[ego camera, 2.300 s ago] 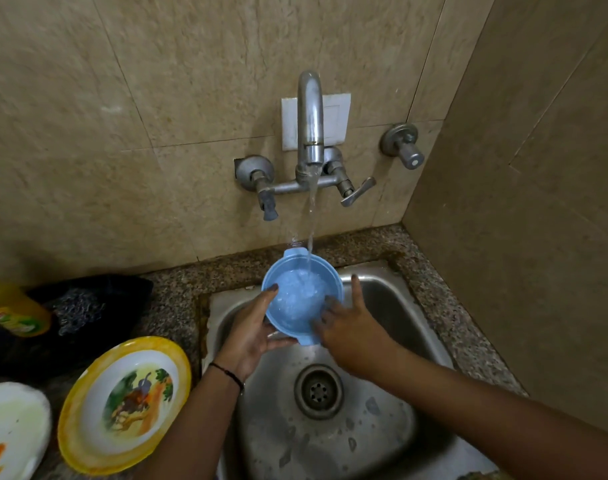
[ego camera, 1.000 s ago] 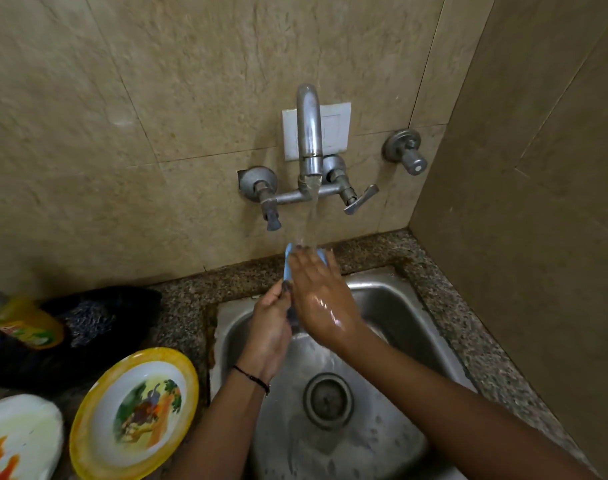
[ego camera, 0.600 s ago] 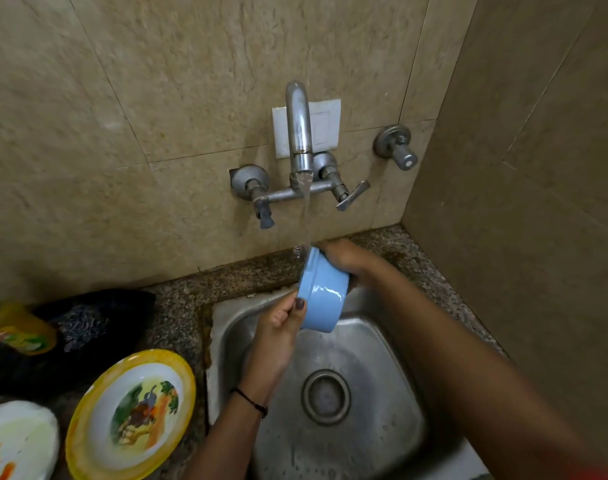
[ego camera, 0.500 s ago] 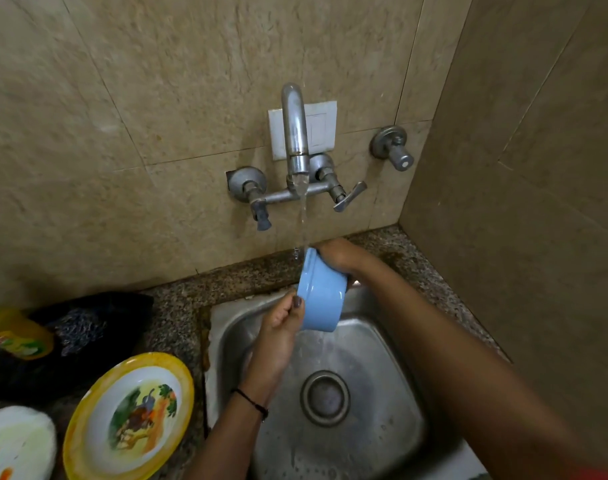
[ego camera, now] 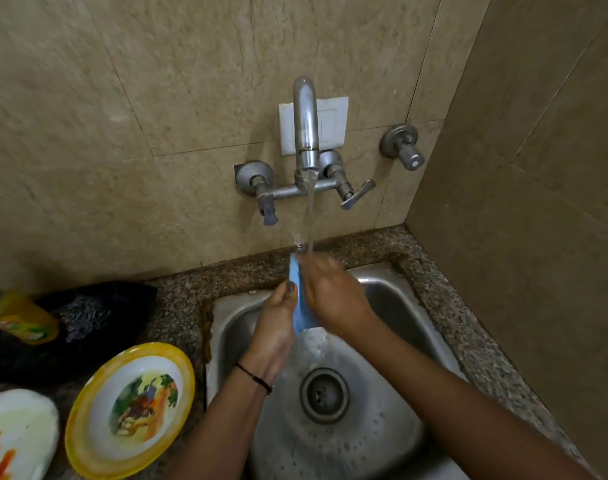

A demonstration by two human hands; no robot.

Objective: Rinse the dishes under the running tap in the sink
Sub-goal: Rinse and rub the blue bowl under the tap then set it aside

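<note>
Blue bowl (ego camera: 294,272), edge-on under running tap (ego camera: 306,133), over steel sink (ego camera: 392,306).
Left hand (ego camera: 276,327) grips rim; right hand (ego camera: 333,299) against it, fingers blurred, cannot tell. Yellow bottle (ego camera: 18,317) label unreadable.

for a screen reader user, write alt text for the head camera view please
A left hand grips a blue bowl on edge under a running tap above a steel sink, while the blurred right hand lies over it. A yellow-rimmed plate sits on the counter at left.
</note>
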